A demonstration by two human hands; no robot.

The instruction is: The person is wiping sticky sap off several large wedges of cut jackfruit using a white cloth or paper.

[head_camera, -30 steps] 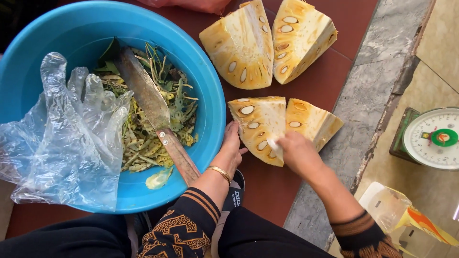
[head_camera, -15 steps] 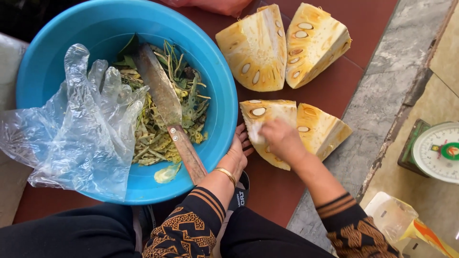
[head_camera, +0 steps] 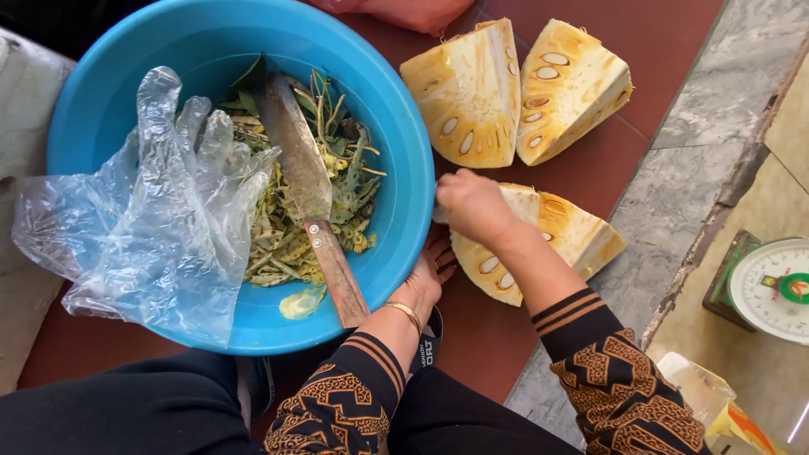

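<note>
From the head camera, looking straight down, the right hand (head_camera: 474,205) is closed on top of the near jackfruit wedge (head_camera: 548,244), its fingers curled around a small pale scrap at the wedge's cut face beside the basin; what that scrap is cannot be told. The left hand (head_camera: 425,282) lies flat on the red floor (head_camera: 657,50), fingers released and spread, touching the lower left edge of that same wedge and the outer wall of the blue basin (head_camera: 101,109). A gold bracelet (head_camera: 406,310) circles the left wrist. Inside the basin a broad knife (head_camera: 308,194) with a wooden handle rests on a heap of green and yellow trimmings (head_camera: 350,181), and a clear plastic glove (head_camera: 160,211) drapes over the basin's left rim. Two more jackfruit wedges (head_camera: 514,93) lie farther off, touching each other. A green kitchen scale (head_camera: 767,286) stands at the right, well apart.
</note>
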